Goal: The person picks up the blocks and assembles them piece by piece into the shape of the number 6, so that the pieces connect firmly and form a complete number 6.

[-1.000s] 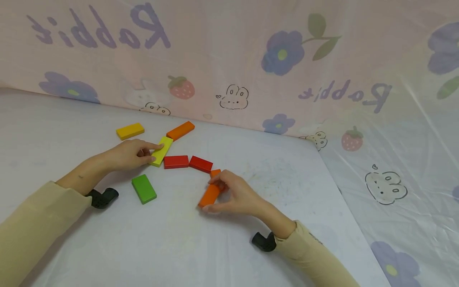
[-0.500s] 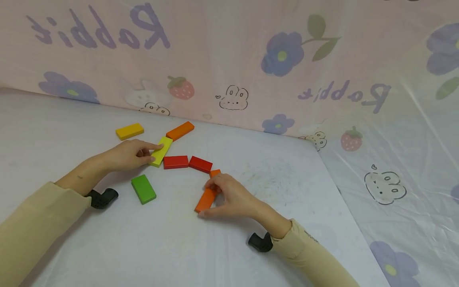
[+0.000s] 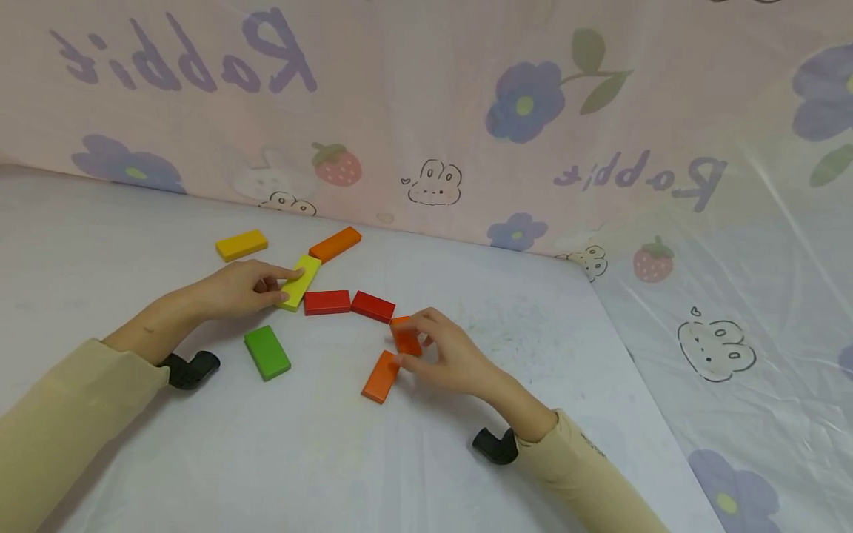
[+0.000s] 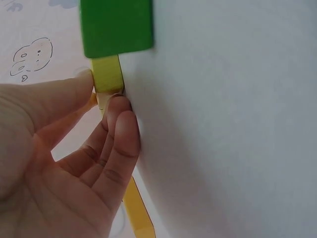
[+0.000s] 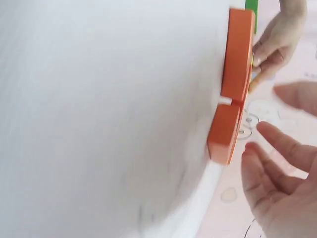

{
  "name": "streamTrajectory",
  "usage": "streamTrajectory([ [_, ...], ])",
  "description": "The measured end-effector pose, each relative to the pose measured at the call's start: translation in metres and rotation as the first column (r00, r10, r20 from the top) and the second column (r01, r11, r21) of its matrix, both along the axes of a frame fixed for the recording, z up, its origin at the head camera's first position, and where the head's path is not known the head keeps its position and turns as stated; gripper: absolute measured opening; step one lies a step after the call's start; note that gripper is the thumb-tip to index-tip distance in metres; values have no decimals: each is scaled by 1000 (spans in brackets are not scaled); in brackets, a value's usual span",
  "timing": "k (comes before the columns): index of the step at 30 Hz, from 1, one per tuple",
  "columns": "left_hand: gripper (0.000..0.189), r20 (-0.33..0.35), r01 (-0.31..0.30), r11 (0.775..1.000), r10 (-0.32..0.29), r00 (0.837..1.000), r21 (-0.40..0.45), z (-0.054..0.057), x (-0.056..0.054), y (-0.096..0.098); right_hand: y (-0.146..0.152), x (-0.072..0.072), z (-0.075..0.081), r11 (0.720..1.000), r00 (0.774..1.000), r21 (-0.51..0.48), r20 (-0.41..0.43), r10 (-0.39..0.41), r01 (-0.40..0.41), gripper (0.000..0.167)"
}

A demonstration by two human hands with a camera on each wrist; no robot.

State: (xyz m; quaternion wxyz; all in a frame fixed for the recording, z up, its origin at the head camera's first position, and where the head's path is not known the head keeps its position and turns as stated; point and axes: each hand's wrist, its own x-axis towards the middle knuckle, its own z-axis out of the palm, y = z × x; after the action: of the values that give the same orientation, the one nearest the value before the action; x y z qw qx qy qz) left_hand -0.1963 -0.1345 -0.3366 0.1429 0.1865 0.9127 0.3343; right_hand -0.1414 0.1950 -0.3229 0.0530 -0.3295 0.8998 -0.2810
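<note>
At left in the head view, my left hand [image 3: 240, 289] pinches a light yellow block [image 3: 306, 277] lying flat on the white table; the left wrist view shows thumb and fingers around its end. An orange block [image 3: 336, 244] meets its far end. Two red blocks [image 3: 326, 303] run right from its near end towards a second orange block [image 3: 408, 343]. A third orange block [image 3: 380, 378] lies nearer, slanting, its end close to the second. My right hand [image 3: 449, 355] hovers at these two with fingers loosely spread; the right wrist view shows its fingertips apart from both.
A green block [image 3: 267, 353] lies in front of the left hand, and a deeper yellow block [image 3: 241, 245] behind it. A black device [image 3: 495, 446] sits at the right cuff, another black device [image 3: 192, 369] at the left. A printed curtain [image 3: 400, 111] rises behind the table.
My right hand has let go of the near orange block and lifted back and right. That block shifted slightly left and nearer before the release. The left hand stays in place.
</note>
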Motion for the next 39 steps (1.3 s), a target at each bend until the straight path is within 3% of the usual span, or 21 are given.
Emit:
streamTrajectory([
  [5,49,-7,4,1000,-4,1000,13,1,1,0,9,-4,2,1000,1000,4,-8,-18,18,37],
  [24,48,-12,11,1000,-11,1000,7,2,1,0,8,-6,-4,996,990,4,110,-93,93,39],
  [39,48,-22,15,1000,-15,1000,8,1,1,-1,8,-4,-5,996,996,-42,44,-82,84,30],
])
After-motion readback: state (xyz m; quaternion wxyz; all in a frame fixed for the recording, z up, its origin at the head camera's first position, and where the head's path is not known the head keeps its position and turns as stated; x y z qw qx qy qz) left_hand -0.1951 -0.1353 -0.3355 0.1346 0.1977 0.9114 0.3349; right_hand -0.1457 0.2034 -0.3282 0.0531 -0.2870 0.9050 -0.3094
